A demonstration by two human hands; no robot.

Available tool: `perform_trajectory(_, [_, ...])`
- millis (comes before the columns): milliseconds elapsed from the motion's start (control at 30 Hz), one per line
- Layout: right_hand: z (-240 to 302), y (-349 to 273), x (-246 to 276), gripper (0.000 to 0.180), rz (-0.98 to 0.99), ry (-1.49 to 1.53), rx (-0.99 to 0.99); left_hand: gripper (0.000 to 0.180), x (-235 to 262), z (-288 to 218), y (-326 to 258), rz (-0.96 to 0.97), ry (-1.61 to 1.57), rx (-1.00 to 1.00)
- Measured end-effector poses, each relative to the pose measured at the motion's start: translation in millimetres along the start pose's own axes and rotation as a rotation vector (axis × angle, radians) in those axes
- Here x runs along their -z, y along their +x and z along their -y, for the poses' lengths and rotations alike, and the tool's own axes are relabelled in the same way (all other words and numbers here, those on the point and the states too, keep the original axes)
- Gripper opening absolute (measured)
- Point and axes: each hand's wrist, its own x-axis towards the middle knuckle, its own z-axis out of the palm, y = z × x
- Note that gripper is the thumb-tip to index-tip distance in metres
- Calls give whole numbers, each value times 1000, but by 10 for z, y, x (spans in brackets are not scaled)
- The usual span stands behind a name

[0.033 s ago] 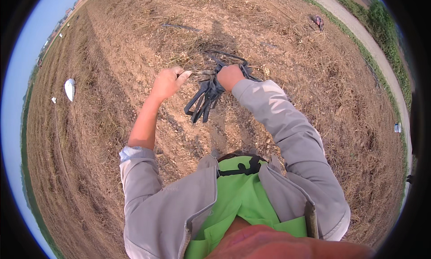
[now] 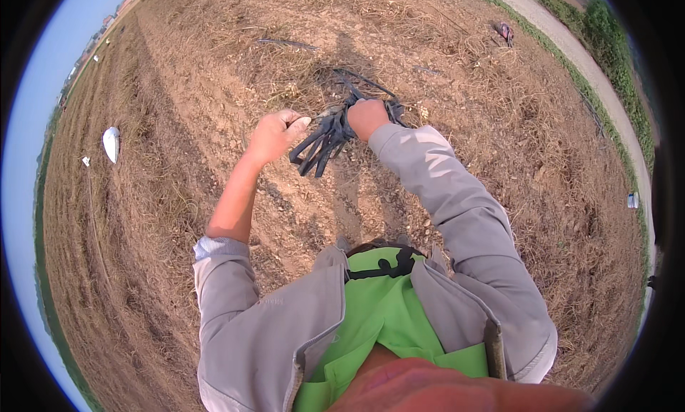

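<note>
Head view: A person in a grey jacket (image 2: 267,341) and green shirt (image 2: 389,305) grips a bundle (image 2: 325,142) of black strips in a sunlit field (image 2: 242,191). The right hand (image 2: 367,119) is closed around the bundle's upper part, with flat loops and ends splaying toward the lower left and more strips jutting out beyond the knuckles. The bundle is in front of the person, near the upper middle of the view; whether any of its ends touch the ground cannot be told. The left hand (image 2: 271,136), its sleeve pushed up, is just left of the bundle, fingers curled and thumb stretched toward it; whether a strand lies between the fingertips is too small to tell.

Dry stalks (image 2: 300,77) litter the brown soil, where a dark strip (image 2: 287,44) lies farther out. A white sack (image 2: 110,144) is well off to the left, near a white scrap (image 2: 86,161). At right, a pale road (image 2: 564,37) curves past green bushes (image 2: 608,30).
</note>
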Motion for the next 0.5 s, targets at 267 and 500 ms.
perform_trajectory(267, [-376, 219, -206, 27, 68, 1250, -253, 34, -1077, -56, -353, 177, -436, 74])
perform_trajectory(500, [-520, 9, 78, 45, 176, 1059, 552, 35, -740, 927, -237, 172, -643, 183])
